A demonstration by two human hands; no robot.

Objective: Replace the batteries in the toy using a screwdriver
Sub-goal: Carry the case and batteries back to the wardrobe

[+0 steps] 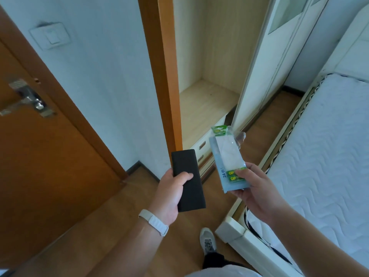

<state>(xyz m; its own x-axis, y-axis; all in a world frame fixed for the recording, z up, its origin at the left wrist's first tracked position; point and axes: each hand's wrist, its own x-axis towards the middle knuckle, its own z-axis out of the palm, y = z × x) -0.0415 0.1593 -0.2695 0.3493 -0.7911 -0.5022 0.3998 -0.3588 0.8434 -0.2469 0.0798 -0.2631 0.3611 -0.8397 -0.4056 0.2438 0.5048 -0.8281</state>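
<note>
My left hand (169, 194) grips a flat black rectangular case (187, 176) by its lower left side, thumb across its face. My right hand (253, 186) holds a clear plastic battery pack (225, 158) with green labels, most of it see-through, two green batteries showing near my thumb at its lower end. Both are held up in front of me at about waist height, a small gap between them. No toy and no screwdriver are in sight.
An open wardrobe (207, 100) with a bare shelf and drawers stands ahead, its white sliding door (265, 62) to the right. A brown wooden door (50, 156) with a metal handle is on the left. A bed with a white mattress (327, 148) fills the right. Wooden floor underfoot.
</note>
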